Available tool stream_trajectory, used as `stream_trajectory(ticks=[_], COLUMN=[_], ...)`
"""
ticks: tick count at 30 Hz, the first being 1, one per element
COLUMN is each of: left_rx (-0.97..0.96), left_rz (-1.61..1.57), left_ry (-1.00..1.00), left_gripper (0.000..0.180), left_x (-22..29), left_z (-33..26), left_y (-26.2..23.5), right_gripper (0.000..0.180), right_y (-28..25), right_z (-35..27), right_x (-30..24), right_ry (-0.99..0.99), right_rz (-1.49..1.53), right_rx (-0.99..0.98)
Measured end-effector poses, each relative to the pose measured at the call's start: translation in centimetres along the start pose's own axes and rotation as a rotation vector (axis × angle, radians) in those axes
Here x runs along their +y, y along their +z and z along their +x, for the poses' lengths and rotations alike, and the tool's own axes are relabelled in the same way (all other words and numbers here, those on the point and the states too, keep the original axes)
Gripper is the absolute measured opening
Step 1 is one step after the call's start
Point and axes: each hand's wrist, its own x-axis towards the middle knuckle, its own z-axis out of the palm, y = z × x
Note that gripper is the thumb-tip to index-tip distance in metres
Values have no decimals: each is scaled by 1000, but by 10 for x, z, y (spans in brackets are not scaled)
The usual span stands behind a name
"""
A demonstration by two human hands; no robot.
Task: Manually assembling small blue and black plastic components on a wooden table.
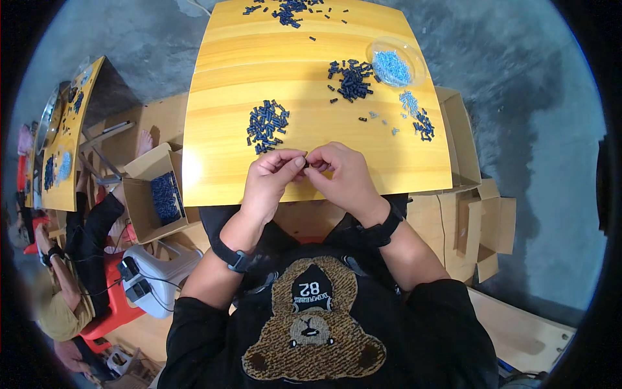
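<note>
Over the near edge of the wooden table [227,175], my left hand [272,178] and my right hand [343,172] meet fingertip to fingertip. Both are closed in a pinch on a small dark part [306,163], mostly covered by the fingers. Just beyond my left hand lies a pile of small black cylindrical parts [267,123]. Farther off to the right is another pile of black parts [354,81]. A clear round dish [420,65] holds many small light-blue pieces [391,67]. Some light-blue pieces [409,102] lie loose beside a small black cluster [424,125].
More black parts [288,10] lie at the table's far edge. An open cardboard box [139,204] with dark parts stands at the left, near a white stool [162,272]. Open cardboard boxes [486,227] sit at the right. Another person [65,292] sits at a second table on the left.
</note>
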Motion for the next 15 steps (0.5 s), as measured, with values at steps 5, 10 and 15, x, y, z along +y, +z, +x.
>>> stream_trajectory(ticks=[5,10,15], left_rx=[-25,-65,-52], left_rz=[16,1,74], left_ry=[-26,-42,-30], left_gripper=[19,24,31], left_x=[0,-4,9], left_z=[-1,-2,-4], left_y=[5,3,10], right_gripper=[12,14,17], right_y=[-4,-9,-9], right_z=[-6,-8,-8], right_x=[3,2,2], right_ry=[18,2,-74], right_rz=[81,38,8], right_rx=[-1,-22,18])
